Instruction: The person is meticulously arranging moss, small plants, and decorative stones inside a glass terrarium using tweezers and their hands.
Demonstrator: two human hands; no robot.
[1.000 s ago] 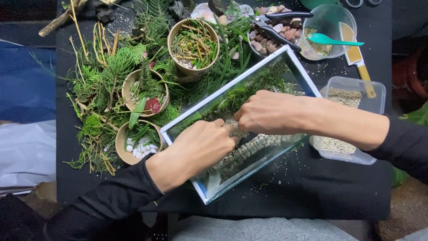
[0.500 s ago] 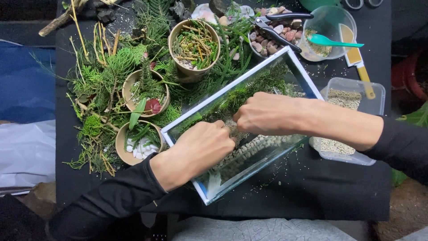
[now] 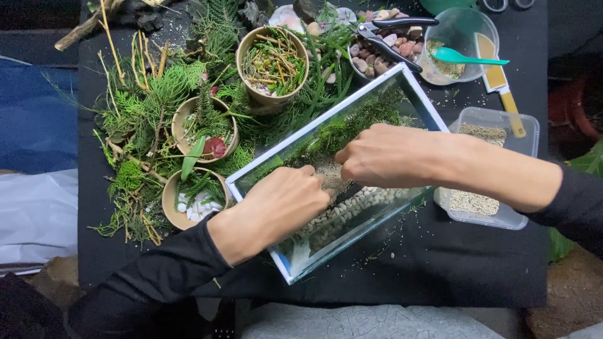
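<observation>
Both hands, left (image 3: 282, 204) and right (image 3: 383, 154), reach into one glass tank (image 3: 414, 94) beside three paper cups (image 3: 204, 129), each grip's state hidden.

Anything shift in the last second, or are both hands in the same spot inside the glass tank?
Almost nothing changed. The left hand and right hand stay together inside the glass tank, fingers down on the sandy patch between moss and pebbles, with only slight finger movement. Nothing picked up or released. The bowls, scissors and green spoon are unmoved.
</observation>
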